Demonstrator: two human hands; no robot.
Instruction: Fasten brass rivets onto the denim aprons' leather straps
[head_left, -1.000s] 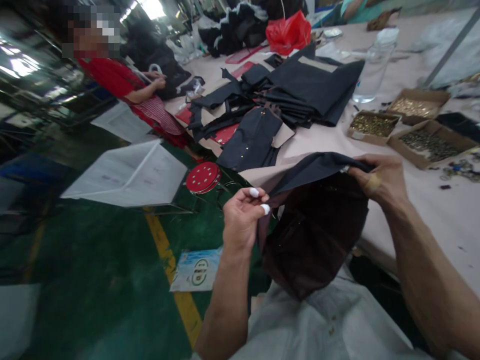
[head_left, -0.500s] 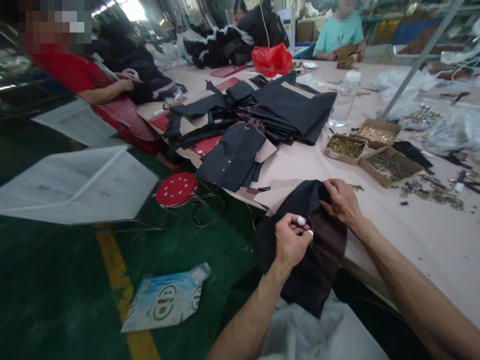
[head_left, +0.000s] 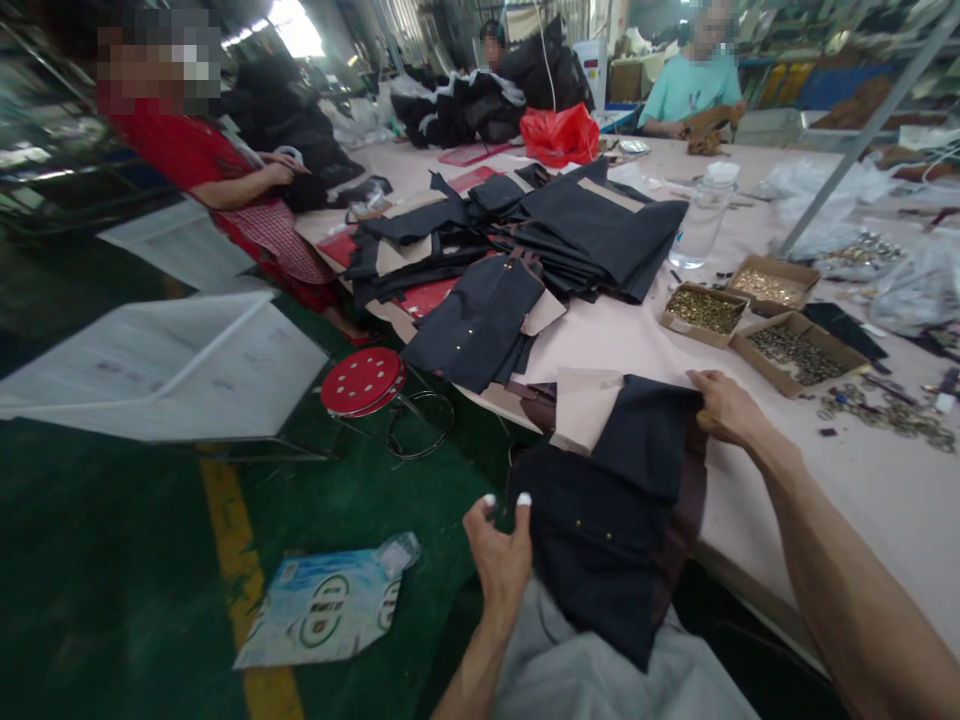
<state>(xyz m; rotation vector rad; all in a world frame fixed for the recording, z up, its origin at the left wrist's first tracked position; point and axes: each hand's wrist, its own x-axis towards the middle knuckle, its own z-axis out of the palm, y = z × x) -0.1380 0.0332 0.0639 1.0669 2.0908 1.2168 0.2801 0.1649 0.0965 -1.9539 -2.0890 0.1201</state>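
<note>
A dark navy fabric piece (head_left: pixel 600 480) with small brass studs and brown parts hangs over the table's front edge onto my lap. My right hand (head_left: pixel 727 408) pinches its upper right corner between thumb and fingers. Left of the fabric, my left hand (head_left: pixel 501 545) is raised with thumb and forefinger apart, holding nothing; white coverings sit on the two tips. A beige panel (head_left: pixel 589 408) lies at the upper left of the fabric. Beyond it, a studded dark piece (head_left: pixel 476 318) rests at the table edge, before a pile of dark panels (head_left: pixel 600 225).
Small boxes of brass-coloured hardware (head_left: pixel 701 312) and dark metal hardware (head_left: pixel 806 355) stand right, near loose rings (head_left: pixel 892 415) and a clear bottle (head_left: pixel 701 220). A red stool (head_left: pixel 364 380) and a white bin (head_left: pixel 172 370) are left. A person in red stands far left.
My left hand has left the fabric and moved down and left, its fingers opening. My right hand has shifted right with the corner, and the fabric now lies spread with its studs showing.
</note>
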